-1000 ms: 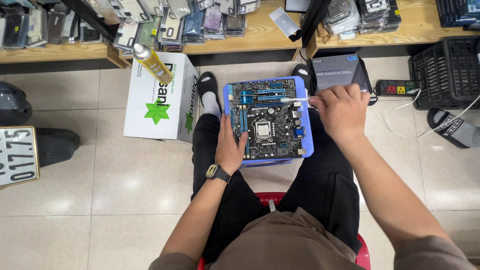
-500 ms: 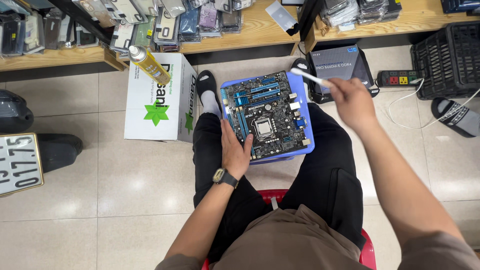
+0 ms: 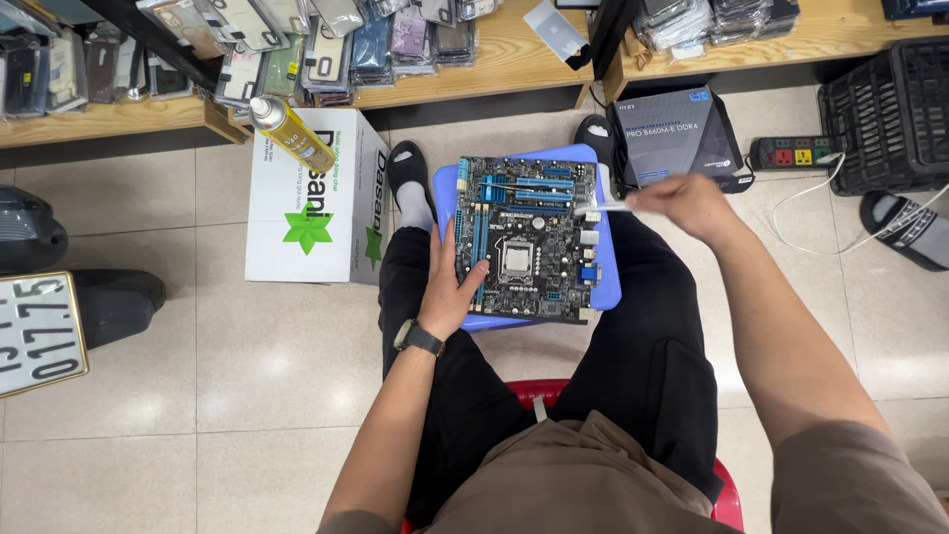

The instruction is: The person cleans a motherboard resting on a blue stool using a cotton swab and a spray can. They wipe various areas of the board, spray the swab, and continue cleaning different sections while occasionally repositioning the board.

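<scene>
A computer motherboard [image 3: 526,249] lies flat on a blue tray [image 3: 607,269] that rests across the lap of a seated person in black trousers. The left hand [image 3: 454,287], with a dark watch on its wrist, lies flat with fingers spread on the board's left edge, the fingertips close to the square processor socket. The right hand [image 3: 684,203] hovers just past the board's right edge, closed in a pinch on a thin white tool [image 3: 605,208], probably a small brush, though blur makes that hard to judge; its tip reaches the board's upper right side. On the tiled floor to the left stands a white cardboard box [image 3: 316,198] with a yellow spray can [image 3: 290,132] lying on top. Behind the tray sits a dark grey product box [image 3: 677,133], with a power strip [image 3: 796,151] and a black plastic crate [image 3: 890,109] to its right
</scene>
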